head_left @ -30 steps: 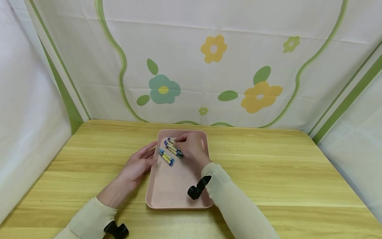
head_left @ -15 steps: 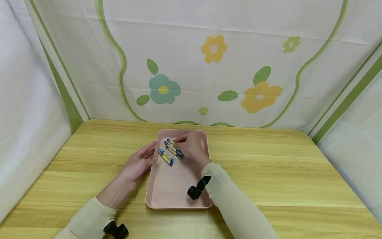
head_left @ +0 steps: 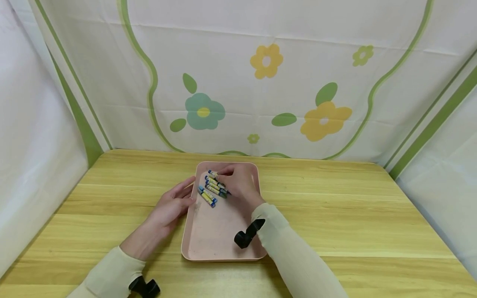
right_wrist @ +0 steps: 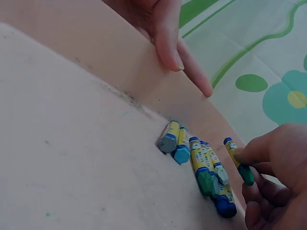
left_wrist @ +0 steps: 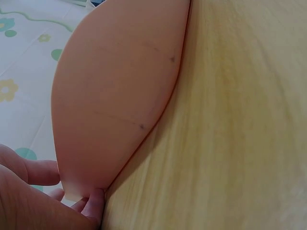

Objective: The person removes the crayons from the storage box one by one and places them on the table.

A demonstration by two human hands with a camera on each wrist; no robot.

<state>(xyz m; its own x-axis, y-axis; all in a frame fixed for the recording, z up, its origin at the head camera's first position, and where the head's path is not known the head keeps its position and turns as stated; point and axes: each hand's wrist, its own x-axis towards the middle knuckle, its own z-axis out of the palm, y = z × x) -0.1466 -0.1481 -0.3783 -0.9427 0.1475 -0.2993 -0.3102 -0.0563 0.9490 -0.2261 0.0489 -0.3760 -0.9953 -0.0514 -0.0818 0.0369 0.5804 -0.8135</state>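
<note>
A pink tray [head_left: 212, 236] lies on the wooden table, with several short crayons [head_left: 215, 190] in yellow-and-blue wrappers near its far left part. My right hand [head_left: 240, 182] is over the tray. In the right wrist view its thumb and fingers pinch a green crayon [right_wrist: 239, 162] beside the cluster. Two crayons, one grey [right_wrist: 169, 138] and one light blue [right_wrist: 182, 146], lie side by side, apart from the other group. My left hand [head_left: 173, 205] touches the tray's left side with fairly straight fingers; in the left wrist view its fingertips [left_wrist: 96, 203] meet the outer wall.
The wooden table [head_left: 354, 215] spreads around the tray on all sides. A white cloth [head_left: 231, 25] printed with flowers and green lines rises behind the table's far edge, and cloth also hangs at both sides. Each wrist carries a small black camera mount [head_left: 247, 235].
The crayons beside my right hand have shifted slightly left, and the pinched one has moved a little toward the tray's far end. My left hand and the tray look unmoved.
</note>
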